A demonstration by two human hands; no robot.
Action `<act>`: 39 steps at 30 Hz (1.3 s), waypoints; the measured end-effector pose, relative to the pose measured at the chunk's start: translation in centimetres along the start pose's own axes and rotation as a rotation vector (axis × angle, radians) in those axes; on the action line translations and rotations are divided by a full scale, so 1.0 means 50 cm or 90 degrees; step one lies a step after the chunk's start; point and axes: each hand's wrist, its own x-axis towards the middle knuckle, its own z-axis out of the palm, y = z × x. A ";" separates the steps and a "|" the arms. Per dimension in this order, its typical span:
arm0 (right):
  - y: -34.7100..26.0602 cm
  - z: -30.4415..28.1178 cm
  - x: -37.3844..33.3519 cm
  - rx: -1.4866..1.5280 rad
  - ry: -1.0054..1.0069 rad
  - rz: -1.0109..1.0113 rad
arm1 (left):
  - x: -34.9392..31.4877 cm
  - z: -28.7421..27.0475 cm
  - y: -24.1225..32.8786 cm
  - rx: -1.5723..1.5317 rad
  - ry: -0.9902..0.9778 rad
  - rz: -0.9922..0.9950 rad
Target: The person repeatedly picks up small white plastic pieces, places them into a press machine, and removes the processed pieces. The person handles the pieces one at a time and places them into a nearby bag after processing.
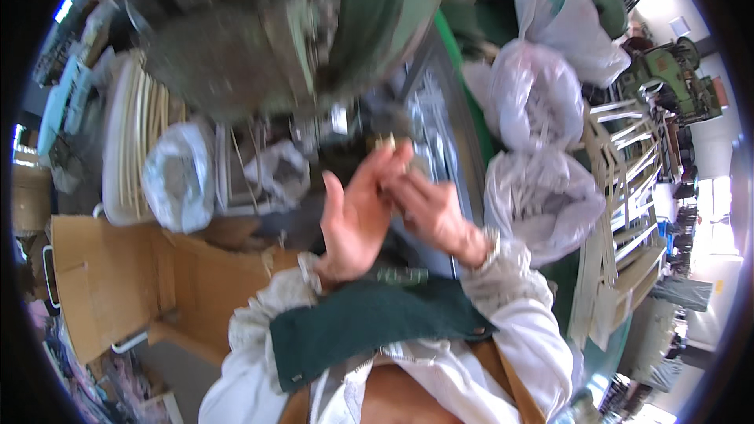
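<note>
In front of my chest my two hands meet. My left hand [355, 220] is turned palm up with its fingers stretched out and the thumb standing apart. A small yellowish piece [386, 142] shows at its fingertips, too blurred to name. My right hand [433, 208] lies against the left fingers, its own fingers curled and pressed together over them. Whatever sits between the right fingers is hidden. Just beyond both hands looms the worn green body of a large machine [243, 71].
An open cardboard box [110, 283] stands at the left, below a white bin [122, 149] of pale strips. White plastic-lined containers [179, 177] flank it. To the right, bags [542, 204] hold pale pieces beside stacked light-coloured strips [620, 228]. A green-edged metal surface [463, 133] runs beyond my right hand.
</note>
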 end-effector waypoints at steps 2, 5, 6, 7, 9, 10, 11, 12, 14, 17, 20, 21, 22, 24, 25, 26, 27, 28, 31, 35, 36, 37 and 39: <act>0.012 -0.015 0.009 -0.141 -0.021 -0.053 | 0.017 0.010 -0.003 0.003 -0.018 -0.006; 0.012 -0.038 0.026 -0.242 -0.014 -0.089 | 0.039 0.030 0.005 -0.035 -0.062 -0.025; 0.007 -0.048 0.033 -0.256 -0.012 -0.086 | 0.043 0.039 0.012 -0.053 -0.079 -0.028; 0.009 -0.059 0.032 -0.272 -0.013 -0.070 | 0.049 0.046 0.012 -0.078 -0.092 -0.039; 0.024 -0.071 0.037 -0.295 0.036 -0.145 | 0.053 0.068 0.022 -0.097 -0.107 -0.035; 0.023 -0.076 0.042 -0.288 0.093 -0.197 | 0.050 0.081 0.030 -0.096 -0.110 -0.036; 0.021 -0.085 0.050 -0.282 0.149 -0.251 | 0.050 0.098 0.039 -0.075 -0.122 -0.020; 0.014 -0.092 0.050 -0.286 0.185 -0.267 | 0.047 0.104 0.039 -0.084 -0.129 -0.025; 0.027 -0.113 0.050 -0.285 0.220 -0.343 | 0.050 0.115 0.034 -0.092 -0.136 -0.036; 0.053 -0.126 0.036 -0.311 0.272 -0.441 | 0.063 0.115 0.019 -0.066 -0.160 -0.045; 0.068 -0.135 0.030 -0.287 0.297 -0.440 | 0.070 0.127 0.010 -0.033 -0.187 -0.048; 0.074 -0.132 0.029 -0.268 0.304 -0.432 | 0.072 0.128 0.007 -0.017 -0.182 -0.052; 0.082 -0.124 0.031 -0.251 0.332 -0.436 | 0.072 0.128 0.005 -0.020 -0.179 -0.057; 0.100 -0.108 0.029 -0.224 0.352 -0.424 | 0.077 0.123 -0.004 -0.010 -0.162 -0.066; 0.110 -0.099 0.025 -0.213 0.344 -0.411 | 0.081 0.115 -0.009 0.001 -0.148 -0.069; 0.119 -0.089 0.021 -0.203 0.336 -0.398 | 0.084 0.107 -0.014 0.013 -0.135 -0.073; 0.125 -0.086 0.024 -0.187 0.346 -0.397 | 0.088 0.107 -0.014 0.023 -0.135 -0.073; 0.130 -0.082 0.028 -0.171 0.355 -0.395 | 0.091 0.107 -0.013 0.034 -0.136 -0.073; 0.141 -0.085 0.043 -0.138 0.372 -0.399 | 0.101 0.108 -0.007 0.072 -0.137 -0.054; 0.141 -0.087 0.070 0.010 0.346 -0.346 | 0.111 0.120 0.006 0.123 -0.141 -0.008; 0.144 -0.080 0.069 0.079 0.335 -0.298 | 0.111 0.119 0.004 0.130 -0.123 -0.003; 0.145 -0.076 0.070 0.147 0.323 -0.247 | 0.109 0.115 0.001 0.137 -0.106 0.000; 0.147 -0.065 0.077 0.503 0.312 -0.131 | 0.101 0.094 0.001 0.098 -0.020 -0.010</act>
